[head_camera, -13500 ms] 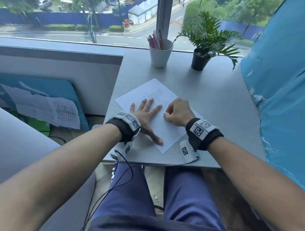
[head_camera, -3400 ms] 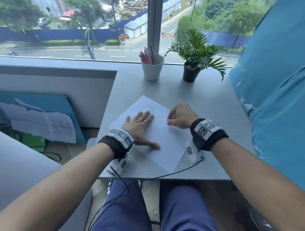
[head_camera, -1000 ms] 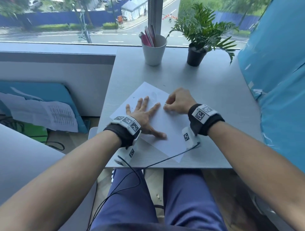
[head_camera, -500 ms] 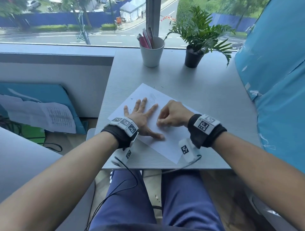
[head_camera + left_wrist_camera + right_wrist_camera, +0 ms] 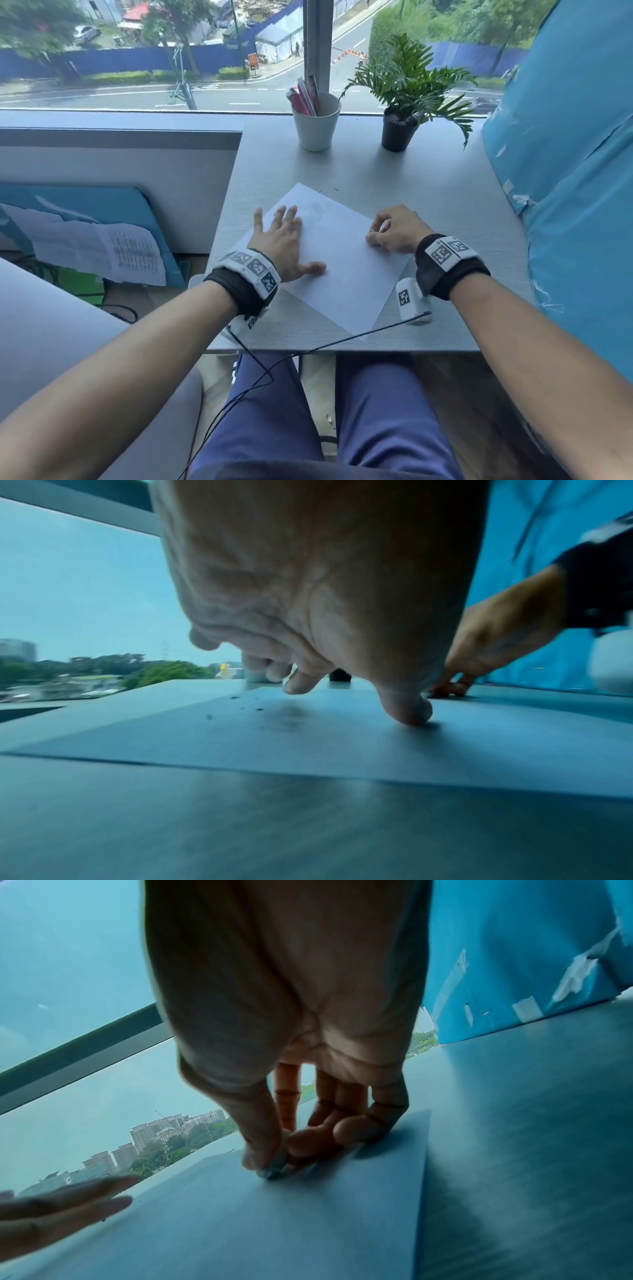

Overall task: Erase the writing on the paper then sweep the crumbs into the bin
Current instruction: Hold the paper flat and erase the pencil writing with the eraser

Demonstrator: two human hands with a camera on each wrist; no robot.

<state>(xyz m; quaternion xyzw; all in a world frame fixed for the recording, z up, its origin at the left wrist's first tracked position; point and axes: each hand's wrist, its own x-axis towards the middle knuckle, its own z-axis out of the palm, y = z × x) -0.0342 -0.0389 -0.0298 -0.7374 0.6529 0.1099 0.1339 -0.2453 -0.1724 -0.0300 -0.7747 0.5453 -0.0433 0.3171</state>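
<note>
A white sheet of paper [image 5: 342, 260] lies askew on the grey desk [image 5: 428, 205], with a faint pencil smudge [image 5: 317, 211] near its far corner. My left hand [image 5: 284, 236] lies flat with spread fingers on the paper's left part, thumb pressing down [image 5: 407, 710]. My right hand [image 5: 390, 229] sits at the paper's right edge, pinching a small grey eraser [image 5: 274, 1167] whose tip touches the paper [image 5: 274, 1218]. Dark eraser crumbs [image 5: 246, 710] are scattered on the sheet ahead of the left fingers. No bin can be made out.
A white cup of pens [image 5: 317, 120] and a potted plant [image 5: 400, 102] stand at the desk's far edge by the window. A blue covered panel [image 5: 565, 171] borders the desk's right side. Blue board and papers [image 5: 96, 246] lean left of the desk. My legs are under the near edge.
My right hand has slid from the paper's middle, beside the left hand, out to its right edge. The left hand stays flat on the paper. The head view has tilted up slightly.
</note>
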